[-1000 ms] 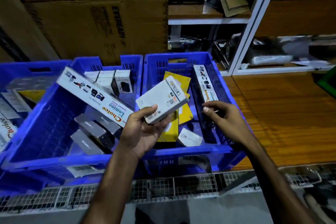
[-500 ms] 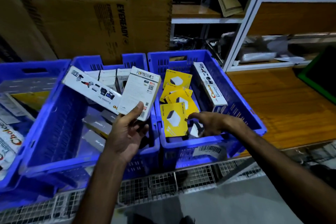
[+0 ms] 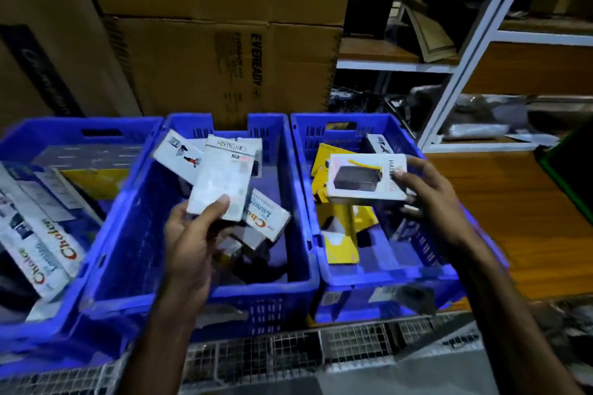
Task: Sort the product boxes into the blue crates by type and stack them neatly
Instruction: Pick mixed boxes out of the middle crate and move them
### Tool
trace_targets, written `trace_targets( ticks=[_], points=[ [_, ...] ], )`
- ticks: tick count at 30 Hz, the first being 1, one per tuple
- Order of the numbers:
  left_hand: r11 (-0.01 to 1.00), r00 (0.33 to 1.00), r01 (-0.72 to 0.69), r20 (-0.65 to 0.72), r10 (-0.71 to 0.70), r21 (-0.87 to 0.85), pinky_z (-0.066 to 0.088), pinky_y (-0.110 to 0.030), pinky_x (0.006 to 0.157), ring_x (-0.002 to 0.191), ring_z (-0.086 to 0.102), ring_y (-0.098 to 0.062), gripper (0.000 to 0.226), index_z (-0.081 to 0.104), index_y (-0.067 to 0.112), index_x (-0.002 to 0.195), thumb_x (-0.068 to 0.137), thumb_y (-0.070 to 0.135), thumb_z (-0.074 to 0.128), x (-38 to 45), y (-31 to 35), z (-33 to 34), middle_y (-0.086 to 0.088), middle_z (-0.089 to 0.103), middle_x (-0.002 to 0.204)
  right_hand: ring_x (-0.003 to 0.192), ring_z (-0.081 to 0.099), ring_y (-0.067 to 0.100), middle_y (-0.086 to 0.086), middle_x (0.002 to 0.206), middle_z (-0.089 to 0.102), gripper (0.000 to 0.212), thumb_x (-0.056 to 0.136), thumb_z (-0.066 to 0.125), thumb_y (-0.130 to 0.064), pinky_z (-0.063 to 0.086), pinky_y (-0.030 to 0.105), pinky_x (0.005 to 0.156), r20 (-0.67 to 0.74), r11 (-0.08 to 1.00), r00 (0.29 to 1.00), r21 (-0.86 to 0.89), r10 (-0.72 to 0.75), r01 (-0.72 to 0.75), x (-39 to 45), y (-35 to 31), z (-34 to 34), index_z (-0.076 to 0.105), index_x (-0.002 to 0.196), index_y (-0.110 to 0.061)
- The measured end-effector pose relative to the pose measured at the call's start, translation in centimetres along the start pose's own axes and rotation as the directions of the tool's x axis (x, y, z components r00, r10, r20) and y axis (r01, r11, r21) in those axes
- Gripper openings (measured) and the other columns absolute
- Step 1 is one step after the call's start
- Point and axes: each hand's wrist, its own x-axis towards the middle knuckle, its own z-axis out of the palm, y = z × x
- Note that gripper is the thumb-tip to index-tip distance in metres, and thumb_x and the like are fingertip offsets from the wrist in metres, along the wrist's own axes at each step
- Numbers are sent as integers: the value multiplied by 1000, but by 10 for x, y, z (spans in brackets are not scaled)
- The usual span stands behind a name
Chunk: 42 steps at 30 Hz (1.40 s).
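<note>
The left hand (image 3: 189, 244) grips a tall white box (image 3: 221, 178), thumb on its front, above the middle blue crate (image 3: 199, 292). That looks the same as before. The right hand (image 3: 430, 202) was down in the right blue crate (image 3: 385, 276), touching a small box. Now it is up, fingers curled round a flat white box with a black picture (image 3: 365, 179), above the yellow boxes (image 3: 341, 234).
</note>
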Motion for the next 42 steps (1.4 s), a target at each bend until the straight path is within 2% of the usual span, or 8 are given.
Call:
trace_targets(
  ticks=[3, 6, 9, 13, 18, 28, 36, 42],
  points=[
    [988, 985, -121, -113, 131, 93, 58, -37, 79, 104, 75, -30, 66, 59, 3, 133, 78, 24, 88, 11, 14, -27, -15, 74, 124, 70, 67, 7, -1, 91, 71, 18, 99, 66, -18, 59, 25, 58, 51, 998, 999, 54, -18, 15, -2, -5, 48, 66, 116, -23],
    [921, 933, -229, -199, 300, 316, 55, -32, 85, 106, 70, -23, 69, 58, 14, 128, 72, 35, 92, 11, 32, -48, -5, 70, 124, 88, 73, 21, 12, 108, 71, 37, 92, 77, -34, 64, 50, 79, 77, 997, 995, -47, -63, 67, 12, -13, 87, 64, 125, -26],
    [764, 853, -252, -237, 465, 594, 49, -32, 87, 105, 63, -25, 59, 56, 17, 132, 83, 25, 87, 12, 47, -65, -5, 64, 125, 104, 71, 23, 3, 117, 70, 59, 77, 76, -60, 61, 50, 87, 64, 923, 980, -330, -188, 199, 41, -23, 120, 62, 128, -33],
    [516, 809, -160, -188, 557, 841, 48, -53, 100, 116, 58, -38, 66, 53, 18, 137, 81, 28, 87, 10, 54, -78, -14, 53, 132, 127, 53, 32, 14, 131, 56, 66, 85, 76, -48, 46, 39, 100, 165, 742, 953, -599, -254, 301, 89, -29, 165, 55, 141, -20],
    [405, 819, -129, -133, 558, 905, 49, -51, 98, 115, 57, -43, 76, 45, 18, 150, 85, 22, 83, 11, 48, -77, -14, 41, 137, 131, 50, 33, 17, 137, 45, 67, 90, 74, -40, 40, 33, 104, 235, 719, 955, -631, -181, 291, 105, -15, 193, 51, 148, -16],
    [246, 823, -267, 88, 561, 932, 45, -34, 78, 102, 58, -26, 42, 66, 17, 128, 89, 22, 81, 6, 17, -78, -6, 47, 122, 99, 69, 17, 3, 108, 73, 34, 90, 70, -39, 56, 42, 92, 458, 663, 869, -594, -185, 455, 63, 30, 169, 75, 115, -16],
    [328, 877, -471, 396, 273, 819, 52, -25, 79, 89, 64, -4, 22, 73, 25, 108, 89, 31, 82, 21, 17, -86, 14, 65, 99, 128, 56, 32, 6, 142, 52, 71, 86, 71, -48, 52, 49, 97, 534, 463, 840, -724, -93, 511, 47, 45, 217, 44, 148, -29],
    [472, 907, -407, 287, 307, 782, 55, -27, 65, 77, 65, -8, 5, 75, 24, 94, 93, 27, 79, 15, 19, -88, 7, 70, 82, 120, 60, 45, 18, 148, 45, 109, 75, 68, -76, 52, 59, 88, 488, 291, 873, -832, -18, 471, 52, 50, 272, 12, 158, -31]
  ],
)
